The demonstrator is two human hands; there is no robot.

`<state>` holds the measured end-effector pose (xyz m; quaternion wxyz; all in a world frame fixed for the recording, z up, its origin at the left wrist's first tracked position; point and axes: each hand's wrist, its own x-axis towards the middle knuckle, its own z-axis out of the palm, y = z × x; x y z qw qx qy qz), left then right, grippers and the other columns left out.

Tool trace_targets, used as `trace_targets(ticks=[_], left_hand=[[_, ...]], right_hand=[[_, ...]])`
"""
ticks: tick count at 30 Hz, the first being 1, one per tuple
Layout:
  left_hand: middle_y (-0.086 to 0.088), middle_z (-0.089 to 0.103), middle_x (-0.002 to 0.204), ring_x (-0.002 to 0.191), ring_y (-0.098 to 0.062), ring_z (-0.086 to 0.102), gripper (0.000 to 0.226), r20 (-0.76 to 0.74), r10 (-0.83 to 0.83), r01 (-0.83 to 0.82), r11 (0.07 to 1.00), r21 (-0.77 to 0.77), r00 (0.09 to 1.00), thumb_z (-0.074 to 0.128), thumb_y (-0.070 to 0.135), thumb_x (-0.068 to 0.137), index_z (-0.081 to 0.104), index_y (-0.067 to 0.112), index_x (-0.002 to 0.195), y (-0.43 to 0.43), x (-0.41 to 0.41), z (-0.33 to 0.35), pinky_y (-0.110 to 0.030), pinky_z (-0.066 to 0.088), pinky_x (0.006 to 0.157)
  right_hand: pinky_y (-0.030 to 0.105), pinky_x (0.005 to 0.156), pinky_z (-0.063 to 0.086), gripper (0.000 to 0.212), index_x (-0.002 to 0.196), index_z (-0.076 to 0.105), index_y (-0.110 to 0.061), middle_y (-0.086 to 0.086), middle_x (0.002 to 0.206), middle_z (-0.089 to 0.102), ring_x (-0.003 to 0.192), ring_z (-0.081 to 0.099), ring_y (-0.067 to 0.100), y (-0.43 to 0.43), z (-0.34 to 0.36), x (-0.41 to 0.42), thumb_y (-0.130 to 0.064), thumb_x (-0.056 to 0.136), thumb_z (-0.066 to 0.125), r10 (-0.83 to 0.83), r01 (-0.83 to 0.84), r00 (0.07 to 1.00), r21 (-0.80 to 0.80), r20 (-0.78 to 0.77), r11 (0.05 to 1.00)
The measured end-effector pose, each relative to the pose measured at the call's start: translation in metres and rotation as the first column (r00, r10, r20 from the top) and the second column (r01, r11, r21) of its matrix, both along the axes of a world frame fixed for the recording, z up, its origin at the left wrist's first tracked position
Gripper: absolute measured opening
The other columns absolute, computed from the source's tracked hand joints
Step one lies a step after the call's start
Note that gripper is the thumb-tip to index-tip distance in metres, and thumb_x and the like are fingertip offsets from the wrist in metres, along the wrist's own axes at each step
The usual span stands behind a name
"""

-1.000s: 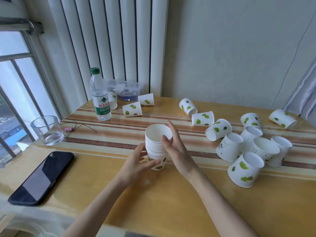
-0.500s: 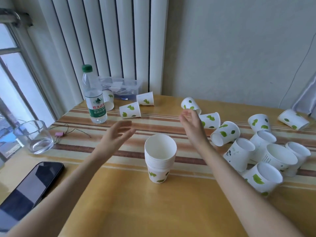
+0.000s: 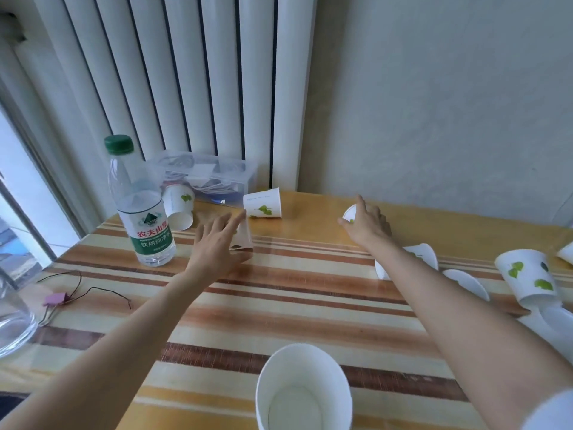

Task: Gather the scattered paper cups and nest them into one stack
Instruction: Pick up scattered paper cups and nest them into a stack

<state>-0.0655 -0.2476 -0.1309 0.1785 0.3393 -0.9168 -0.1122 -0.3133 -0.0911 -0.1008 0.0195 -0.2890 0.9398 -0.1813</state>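
Two hands out at table far edge: my left hand [image 3: 217,246] closing on tipped leaf-print paper cup [image 3: 243,238], right hand [image 3: 366,225] grasping another white paper cup [image 3: 349,215], both for nested stack [image 3: 304,389].

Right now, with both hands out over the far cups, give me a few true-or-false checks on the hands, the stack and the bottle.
1. The left hand is on a cup lying right of the water bottle. True.
2. The right hand is gripping the stack. False: it covers a cup at the far edge; the stack stands alone near the camera.
3. The water bottle lies on its side. False: it stands upright, green cap on.
4. One cup lies on its side between the two hands, untouched. True.
5. The glass bowl sits at the right table edge. False: it is at the left edge.
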Motion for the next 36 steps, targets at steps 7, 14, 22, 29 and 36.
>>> trace_targets(ticks=[7, 14, 22, 29, 36], left_hand=[[-0.013, 0.050, 0.130, 0.112, -0.034, 0.054, 0.084, -0.048, 0.012, -0.021, 0.981, -0.194, 0.999, 0.070, 0.035, 0.079, 0.022, 0.029, 0.147, 0.007, 0.013, 0.013, -0.046, 0.045, 0.092], [-0.013, 0.052, 0.126, 0.108, -0.025, 0.060, 0.073, -0.639, -0.006, 0.359, 0.831, 0.425, 0.769, 0.076, 0.048, 0.067, 0.038, 0.035, 0.129, 0.079, 0.057, 0.066, -0.030, 0.059, 0.064], [-0.008, 0.060, 0.125, 0.105, -0.009, 0.064, 0.077, -0.766, -0.066, 0.548, 0.738, 0.394, 0.639, 0.073, 0.040, 0.073, 0.034, 0.023, 0.138, 0.177, 0.113, 0.118, -0.020, 0.054, 0.075], [0.014, 0.054, 0.132, 0.122, -0.004, 0.053, 0.070, -0.687, -0.182, 0.547, 0.756, 0.359, 0.704, 0.071, 0.045, 0.071, 0.035, 0.046, 0.131, 0.227, 0.133, 0.098, -0.038, 0.046, 0.102], [0.021, 0.033, 0.144, 0.132, 0.009, 0.029, 0.078, -0.509, -0.253, 0.477, 0.795, 0.375, 0.823, 0.067, 0.045, 0.079, 0.025, 0.039, 0.144, 0.240, 0.141, 0.061, 0.000, 0.032, 0.093]], right_hand=[[0.041, 0.089, 0.043, 0.063, 0.142, 0.025, -0.031, 0.016, 0.137, 0.035, 0.122, 0.040, 0.037, 0.016, 0.014, 0.020, -0.021, 0.089, 0.056, 0.025, -0.028, 0.999, -0.132, -0.024, 0.991], [0.033, 0.086, 0.047, 0.059, 0.135, 0.037, -0.025, 0.008, 0.131, 0.045, 0.116, 0.049, 0.023, 0.072, 0.052, 0.107, -0.028, 0.084, 0.064, 0.257, -0.086, 0.957, -0.710, 0.138, 0.699], [0.029, 0.066, 0.057, 0.055, 0.127, 0.041, -0.038, 0.002, 0.133, 0.049, 0.115, 0.057, 0.025, 0.143, 0.081, 0.174, -0.041, 0.079, 0.067, 0.444, -0.095, 0.887, -0.889, 0.128, 0.447], [0.031, 0.069, 0.056, 0.049, 0.119, 0.043, -0.043, 0.003, 0.129, 0.053, 0.112, 0.059, 0.026, 0.179, 0.084, 0.197, -0.038, 0.077, 0.069, 0.462, -0.069, 0.881, -0.938, 0.102, 0.339], [0.022, 0.072, 0.052, 0.047, 0.118, 0.044, -0.035, -0.007, 0.113, 0.057, 0.102, 0.063, 0.013, 0.199, 0.086, 0.229, -0.022, 0.079, 0.066, 0.601, -0.094, 0.798, -0.978, 0.036, 0.184]])
